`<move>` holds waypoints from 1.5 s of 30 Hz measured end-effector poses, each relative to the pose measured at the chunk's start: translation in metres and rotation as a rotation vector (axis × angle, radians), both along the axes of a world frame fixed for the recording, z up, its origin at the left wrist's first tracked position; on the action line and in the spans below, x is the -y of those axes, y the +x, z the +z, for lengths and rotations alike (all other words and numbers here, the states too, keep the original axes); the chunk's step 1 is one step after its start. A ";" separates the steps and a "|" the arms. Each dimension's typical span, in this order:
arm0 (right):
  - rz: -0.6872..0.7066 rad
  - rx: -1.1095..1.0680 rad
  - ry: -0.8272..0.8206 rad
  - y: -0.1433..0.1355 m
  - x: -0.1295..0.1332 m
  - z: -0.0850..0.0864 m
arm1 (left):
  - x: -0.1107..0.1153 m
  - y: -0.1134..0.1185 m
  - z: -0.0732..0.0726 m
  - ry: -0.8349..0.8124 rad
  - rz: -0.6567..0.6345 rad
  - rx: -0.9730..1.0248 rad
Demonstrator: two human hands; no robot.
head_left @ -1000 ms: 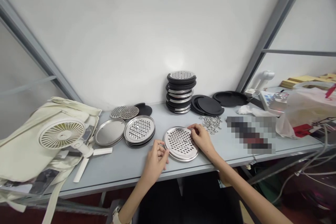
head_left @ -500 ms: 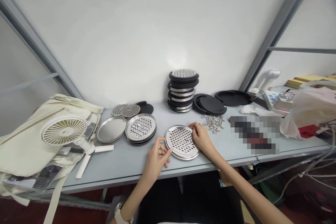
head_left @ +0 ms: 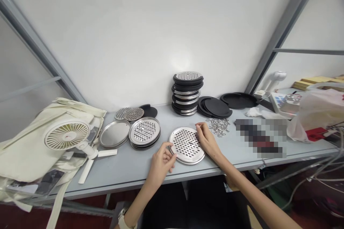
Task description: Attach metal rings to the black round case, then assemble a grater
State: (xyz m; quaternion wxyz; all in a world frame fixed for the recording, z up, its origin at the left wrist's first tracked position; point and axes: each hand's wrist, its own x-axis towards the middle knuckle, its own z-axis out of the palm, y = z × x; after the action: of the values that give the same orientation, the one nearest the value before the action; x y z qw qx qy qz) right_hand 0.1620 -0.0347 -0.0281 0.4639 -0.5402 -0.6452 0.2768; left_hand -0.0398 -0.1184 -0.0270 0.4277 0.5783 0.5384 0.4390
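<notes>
A round steel grater plate [head_left: 187, 146] with rows of slotted holes lies near the table's front edge, a second metal rim showing beneath it. My left hand [head_left: 162, 160] pinches its left rim with thumb and index finger, the other fingers curled. On the right rim, my right hand [head_left: 207, 139] grips with bent fingers, partly hidden behind the hand. Left of these is a stack of similar graters [head_left: 144, 131], beside a stack of plain shiny metal discs [head_left: 114, 134]. A pile of small metal rings or clips [head_left: 219, 126] lies beyond my right hand.
A tall stack of black holders and metal plates [head_left: 187, 93] stands against the wall. Black round lids [head_left: 216, 107] and a black tray [head_left: 239, 99] lie right of it. A white fan [head_left: 67, 136] and a cream bag [head_left: 29, 146] occupy the left; a plastic bag [head_left: 317, 114] sits right.
The grater plate has shifted very slightly between my hands. My right hand's fingers have moved a little along the rim; the left hand stays nearly in place.
</notes>
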 end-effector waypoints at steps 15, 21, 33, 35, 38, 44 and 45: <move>0.009 -0.070 0.159 -0.004 0.002 0.001 | 0.001 0.001 0.005 -0.109 -0.023 -0.016; 0.062 -0.044 0.153 -0.004 0.003 0.000 | 0.003 0.000 0.010 -0.102 -0.033 0.084; 0.209 0.058 0.104 -0.006 0.009 0.009 | 0.001 -0.002 0.006 -0.113 0.017 0.057; 0.231 0.038 0.091 -0.006 0.009 0.007 | 0.002 -0.002 0.010 -0.102 0.008 0.082; 0.246 0.030 0.086 -0.007 0.011 0.007 | 0.003 -0.002 0.015 -0.094 0.005 0.128; 0.189 0.131 0.147 0.001 0.001 0.005 | 0.003 -0.004 0.016 -0.116 0.009 0.193; 0.130 0.161 0.177 0.008 -0.008 0.004 | 0.003 -0.004 0.016 -0.123 0.014 0.200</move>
State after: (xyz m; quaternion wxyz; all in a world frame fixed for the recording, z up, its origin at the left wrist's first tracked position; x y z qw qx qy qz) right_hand 0.1697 -0.0265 -0.0241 0.4377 -0.4746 -0.7359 0.2041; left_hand -0.0439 -0.1210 -0.0109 0.5111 0.5004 0.5229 0.4637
